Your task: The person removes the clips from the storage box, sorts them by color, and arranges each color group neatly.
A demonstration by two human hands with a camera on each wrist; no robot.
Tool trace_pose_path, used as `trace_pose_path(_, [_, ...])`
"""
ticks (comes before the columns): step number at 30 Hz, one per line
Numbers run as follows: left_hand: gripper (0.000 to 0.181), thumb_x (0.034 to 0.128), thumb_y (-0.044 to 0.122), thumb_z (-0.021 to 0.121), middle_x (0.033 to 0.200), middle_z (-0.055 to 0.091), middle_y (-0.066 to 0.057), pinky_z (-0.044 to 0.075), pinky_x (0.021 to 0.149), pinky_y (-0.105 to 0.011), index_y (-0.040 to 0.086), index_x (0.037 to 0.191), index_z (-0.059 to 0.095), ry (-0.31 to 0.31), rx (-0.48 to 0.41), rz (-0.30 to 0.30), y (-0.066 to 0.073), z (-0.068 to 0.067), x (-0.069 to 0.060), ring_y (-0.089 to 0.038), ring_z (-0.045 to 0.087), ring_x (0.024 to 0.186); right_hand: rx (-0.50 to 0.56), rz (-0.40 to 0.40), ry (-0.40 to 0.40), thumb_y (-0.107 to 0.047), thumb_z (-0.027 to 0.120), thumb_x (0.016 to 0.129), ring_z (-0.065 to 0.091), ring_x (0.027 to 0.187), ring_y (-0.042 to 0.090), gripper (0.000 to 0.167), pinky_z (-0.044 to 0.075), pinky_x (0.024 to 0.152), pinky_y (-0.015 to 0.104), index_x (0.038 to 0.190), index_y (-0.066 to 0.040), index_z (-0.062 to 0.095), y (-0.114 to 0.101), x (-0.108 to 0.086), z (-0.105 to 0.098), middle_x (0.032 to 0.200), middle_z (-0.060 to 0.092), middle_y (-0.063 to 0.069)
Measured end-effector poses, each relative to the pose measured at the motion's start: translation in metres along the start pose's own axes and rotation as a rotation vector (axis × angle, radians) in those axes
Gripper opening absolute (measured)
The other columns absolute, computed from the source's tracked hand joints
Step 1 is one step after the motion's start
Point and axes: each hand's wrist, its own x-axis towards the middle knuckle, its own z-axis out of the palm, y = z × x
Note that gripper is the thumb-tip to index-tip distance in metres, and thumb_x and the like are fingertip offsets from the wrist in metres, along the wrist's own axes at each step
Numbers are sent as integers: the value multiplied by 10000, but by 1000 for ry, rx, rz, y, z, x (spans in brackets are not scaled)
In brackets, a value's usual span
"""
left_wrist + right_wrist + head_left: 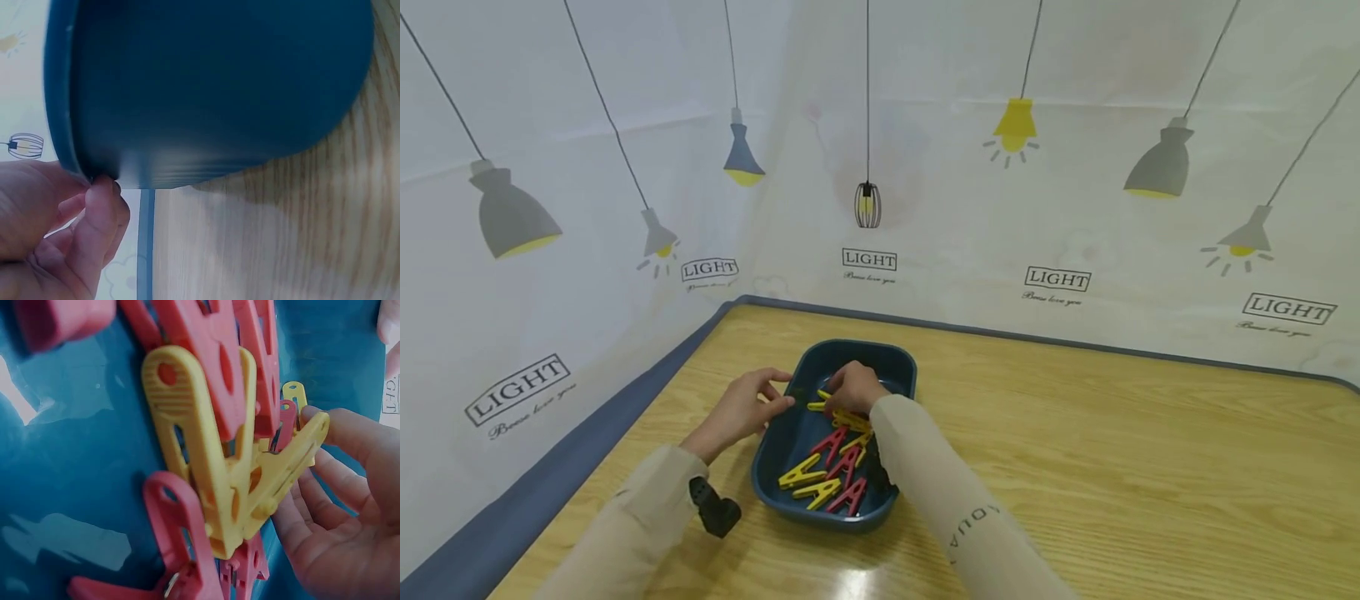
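Note:
A dark blue plastic bin [763, 479] with rounded corners holds several yellow clothespins [801, 472] and red-pink clothespins [850, 497]. My left hand [748, 408] pinches the bin's left rim; the left wrist view shows the left fingers [103, 212] bent at the rim's corner. Inside the bin's far half, my right hand [856, 387] reaches down among the clothespins. In the right wrist view the right hand [350, 500] has its fingers bent beside a yellow clothespin [290, 469] and a small pink clothespin [286, 425]. Some fingertips are hidden behind the clothespins, so a grip cannot be made out.
The bin stands on a wood-grain table [1112, 467] with a blue border [1000, 335] at the back. Beyond it hangs a pale cloth [940, 167] printed with lamps. A small black wrist camera [715, 508] hangs beneath the left sleeve, close to the bin.

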Motion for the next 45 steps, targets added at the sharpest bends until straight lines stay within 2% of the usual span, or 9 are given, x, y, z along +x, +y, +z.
trace_pose_path(7, [376,848,111,592,749,581,-73,453,449,-276,-10,1194,508,13,1,-5,0,1,-1,-143,509,526,-13,-21,2,-89,730,705,562,698,165,167,479,637,291,858,-28,698,-1,-3,0,839,626,65])
trace_pose_path(15, [372,851,113,588,756,580,-75,448,444,-279,-5,1195,509,16,0,-8,1,1,-1,-143,503,510,16,-47,28,-92,663,771,566,561,154,170,476,552,266,915,-6,690,-2,-3,-4,847,637,89])
trace_pose_path(21, [370,853,108,584,744,581,-79,449,445,-289,-14,1193,508,13,-4,9,2,1,-1,-144,494,493,43,-40,58,-80,647,781,571,638,147,187,483,609,273,951,-9,677,-10,-7,-10,846,636,80])
trace_pose_path(27, [374,856,105,577,754,578,-93,461,465,-308,-22,1200,498,6,-11,12,3,0,-2,-152,501,515,32,-77,58,-84,632,800,578,745,168,193,478,668,284,980,-21,667,-19,-13,-19,899,623,78])
trace_pose_path(34, [387,857,124,584,757,559,-88,469,474,-308,-11,1208,493,5,-8,-18,1,0,-4,-151,511,534,-24,-101,61,-59,612,812,558,945,233,259,457,785,331,1066,-14,630,-17,-20,-47,1060,598,108])
trace_pose_path(38, [386,855,119,585,753,555,-89,469,469,-310,-10,1208,494,9,-5,-22,1,1,-3,-153,505,523,-13,-79,85,-42,610,807,547,979,243,288,448,810,342,1093,-3,610,-4,-25,-70,1097,581,126])
trace_pose_path(42, [385,856,120,583,756,551,-91,470,470,-296,-5,1209,493,6,-6,-30,2,1,-3,-159,509,536,24,-99,47,-33,582,826,526,1020,262,317,437,832,365,1136,28,571,9,-35,-94,1141,551,159])
trace_pose_path(45, [384,856,120,582,757,551,-91,473,475,-298,-4,1208,495,7,-7,-27,3,1,-2,-160,511,544,38,-107,33,-33,569,834,538,985,273,315,447,807,358,1139,43,562,19,-43,-111,1125,554,176])
